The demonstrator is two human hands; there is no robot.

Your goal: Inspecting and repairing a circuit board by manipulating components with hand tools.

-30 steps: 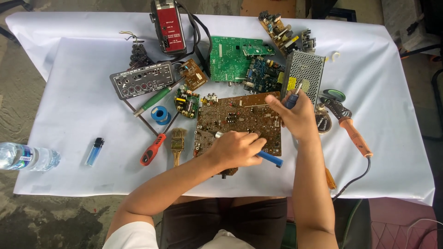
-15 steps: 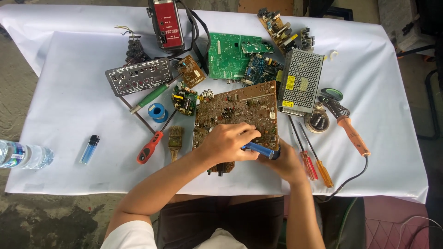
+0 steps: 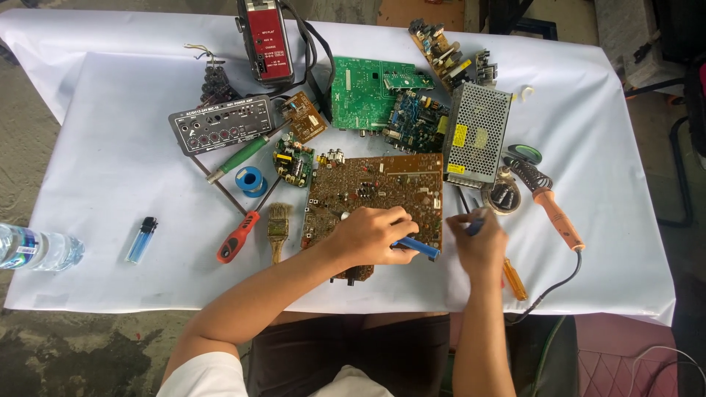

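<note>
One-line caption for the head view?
Left hand holds a blue-handled tool on a brown circuit board; right hand beside it.

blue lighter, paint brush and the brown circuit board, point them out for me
blue lighter (image 3: 140,240), head view, middle of its translucent blue body
paint brush (image 3: 277,222), head view, on the bristles
brown circuit board (image 3: 382,184), head view, bare upper middle of the board

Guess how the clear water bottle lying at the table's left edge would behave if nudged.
The water bottle lies on its side, so it would probably roll rather than slide. It sits near the cloth's left edge and might drop off. It looks like thin clear plastic, so probably squashy, and fairly heavy if full.
</note>
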